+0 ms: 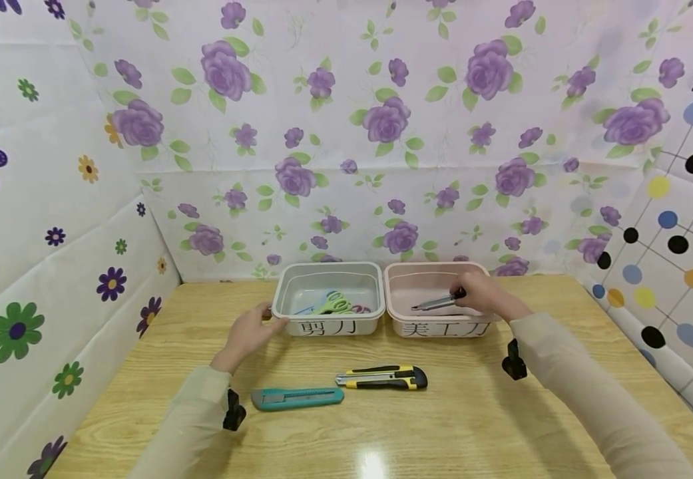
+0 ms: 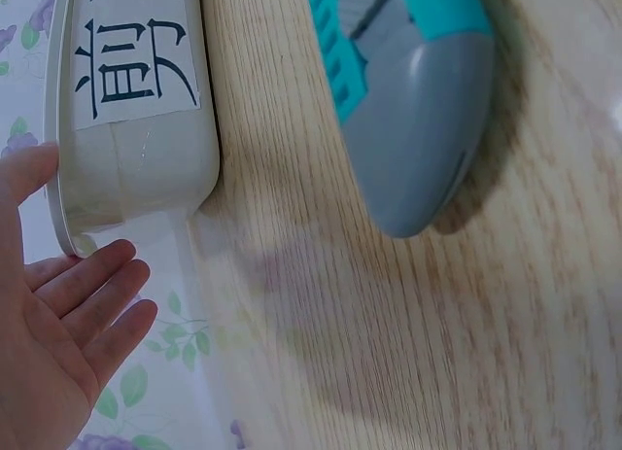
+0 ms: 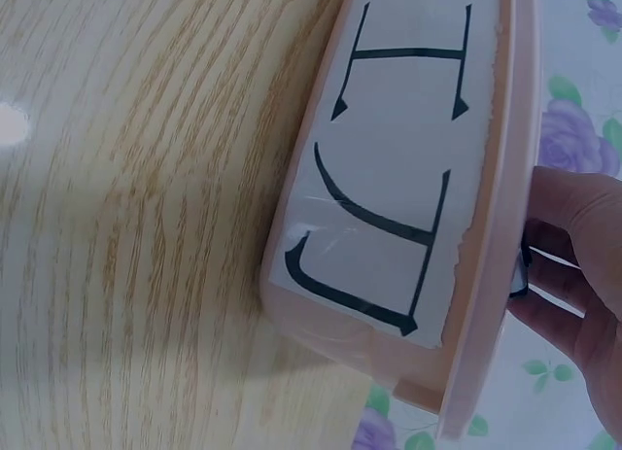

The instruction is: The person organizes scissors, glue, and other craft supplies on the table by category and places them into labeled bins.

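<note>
My right hand (image 1: 481, 293) grips a grey utility knife (image 1: 436, 303) with a black end, over the inside of the pink bin (image 1: 406, 269). In the right wrist view that bin's rim hides most of the knife, and a dark bit of it shows between the fingers. My left hand (image 1: 252, 336) holds the near left corner of the whitish bin (image 1: 280, 293), thumb at the front rim and fingers at its side. On the table lie a teal utility knife (image 1: 298, 398) and a yellow-and-black utility knife (image 1: 382, 377).
Green-handled scissors (image 1: 335, 303) lie in the whitish bin with other scissors beside them. Both bins stand side by side at the back of the wooden table (image 1: 442, 432), black-lettered labels in front. A flowered cloth wall (image 1: 352, 219) rises close behind them.
</note>
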Action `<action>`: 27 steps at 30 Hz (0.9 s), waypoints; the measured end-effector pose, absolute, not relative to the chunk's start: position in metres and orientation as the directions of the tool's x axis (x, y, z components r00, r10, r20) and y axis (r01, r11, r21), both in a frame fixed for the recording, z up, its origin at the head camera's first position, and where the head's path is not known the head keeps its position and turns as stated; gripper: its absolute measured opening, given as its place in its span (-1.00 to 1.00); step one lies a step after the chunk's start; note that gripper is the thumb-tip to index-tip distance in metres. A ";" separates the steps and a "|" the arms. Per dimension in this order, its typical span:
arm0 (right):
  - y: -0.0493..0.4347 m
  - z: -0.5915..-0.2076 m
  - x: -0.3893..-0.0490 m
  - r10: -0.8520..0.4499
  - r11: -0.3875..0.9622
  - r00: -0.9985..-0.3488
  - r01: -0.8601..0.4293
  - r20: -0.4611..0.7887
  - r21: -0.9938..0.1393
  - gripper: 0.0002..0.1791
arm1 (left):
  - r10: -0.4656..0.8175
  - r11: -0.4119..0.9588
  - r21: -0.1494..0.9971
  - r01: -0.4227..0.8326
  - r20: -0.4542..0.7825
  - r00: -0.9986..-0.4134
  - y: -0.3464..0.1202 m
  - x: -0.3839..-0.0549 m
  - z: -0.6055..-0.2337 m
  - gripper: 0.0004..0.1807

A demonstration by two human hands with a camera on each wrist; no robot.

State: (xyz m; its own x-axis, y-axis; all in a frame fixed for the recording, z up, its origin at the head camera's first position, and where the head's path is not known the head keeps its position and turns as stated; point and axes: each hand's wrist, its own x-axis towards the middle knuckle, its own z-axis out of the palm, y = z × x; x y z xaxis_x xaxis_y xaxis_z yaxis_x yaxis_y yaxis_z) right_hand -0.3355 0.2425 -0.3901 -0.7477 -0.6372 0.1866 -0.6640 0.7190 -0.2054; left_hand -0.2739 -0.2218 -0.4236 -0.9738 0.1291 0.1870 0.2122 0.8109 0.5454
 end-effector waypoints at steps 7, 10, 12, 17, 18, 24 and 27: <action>0.243 -0.396 -0.338 -0.618 0.730 -0.762 -0.648 0.196 -0.219 -0.90 | 0.128 0.805 0.556 0.206 0.177 -0.976 -0.220 -0.273 -0.422 -0.34; 0.243 -0.398 -0.339 -0.614 0.732 -0.766 -0.643 0.191 -0.226 -0.92 | 0.132 0.802 0.558 0.211 0.180 -0.975 -0.220 -0.273 -0.423 -0.36; 0.242 -0.399 -0.339 -0.617 0.731 -0.764 -0.645 0.190 -0.221 -0.92 | 0.131 0.803 0.557 0.213 0.183 -0.974 -0.220 -0.273 -0.423 -0.36; 0.240 -0.398 -0.337 -0.607 0.737 -0.772 -0.636 0.190 -0.229 -0.88 | 0.130 0.803 0.556 0.213 0.185 -0.974 -0.220 -0.272 -0.423 -0.36; 0.239 -0.397 -0.336 -0.606 0.737 -0.770 -0.638 0.198 -0.224 -0.86 | 0.129 0.802 0.558 0.212 0.184 -0.974 -0.219 -0.272 -0.423 -0.37; 0.234 -0.392 -0.334 -0.601 0.736 -0.759 -0.648 0.252 -0.195 -0.83 | 0.124 0.800 0.563 0.206 0.181 -0.976 -0.220 -0.273 -0.424 -0.36; 0.232 -0.389 -0.334 -0.600 0.734 -0.756 -0.650 0.261 -0.198 -0.82 | 0.122 0.801 0.562 0.205 0.182 -0.976 -0.221 -0.274 -0.424 -0.36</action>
State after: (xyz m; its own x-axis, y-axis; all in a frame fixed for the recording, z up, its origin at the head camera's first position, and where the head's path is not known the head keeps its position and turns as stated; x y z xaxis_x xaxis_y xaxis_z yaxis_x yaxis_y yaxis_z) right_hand -0.3341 0.2316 -0.3892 -0.7563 -0.5997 0.2614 -0.6501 0.7337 -0.1977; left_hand -0.2739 -0.2210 -0.4239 -0.9756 0.1222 0.1822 0.2053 0.8010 0.5624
